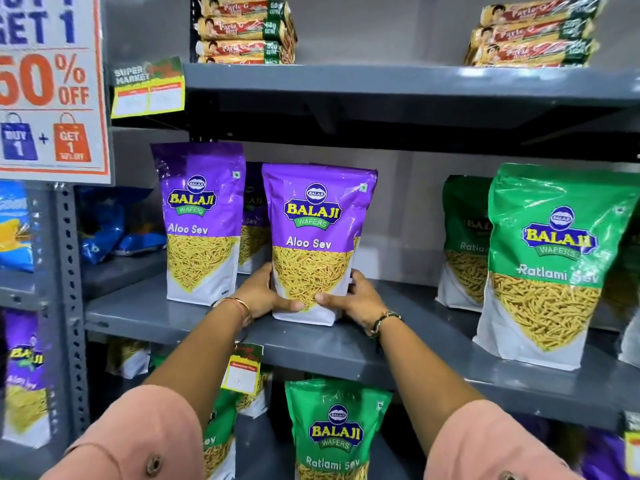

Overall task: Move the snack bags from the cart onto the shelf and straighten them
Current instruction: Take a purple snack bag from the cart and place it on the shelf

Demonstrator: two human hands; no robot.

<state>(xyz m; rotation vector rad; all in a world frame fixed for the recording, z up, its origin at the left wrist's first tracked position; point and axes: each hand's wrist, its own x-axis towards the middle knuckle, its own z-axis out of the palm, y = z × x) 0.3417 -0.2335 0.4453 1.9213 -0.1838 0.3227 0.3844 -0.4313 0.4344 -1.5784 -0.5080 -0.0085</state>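
A purple Aloo Sev bag (315, 230) stands upright on the grey middle shelf (180, 317). My left hand (263, 296) grips its lower left edge and my right hand (356, 299) grips its lower right edge. Left of it stands a second purple Aloo Sev bag (201, 220), with a third purple bag (254, 220) partly hidden behind the two. Two green Ratlami Sev bags (554, 258) (464, 244) stand upright at the right of the same shelf. The cart is out of view.
Biscuit packs (242, 29) (533, 32) are stacked on the top shelf. A green Ratlami Sev bag (332, 427) stands on the lower shelf. A 50% OFF sign (48, 84) hangs at left, above blue bags (114, 226). Yellow price tags (242, 372) hang off the shelf edges.
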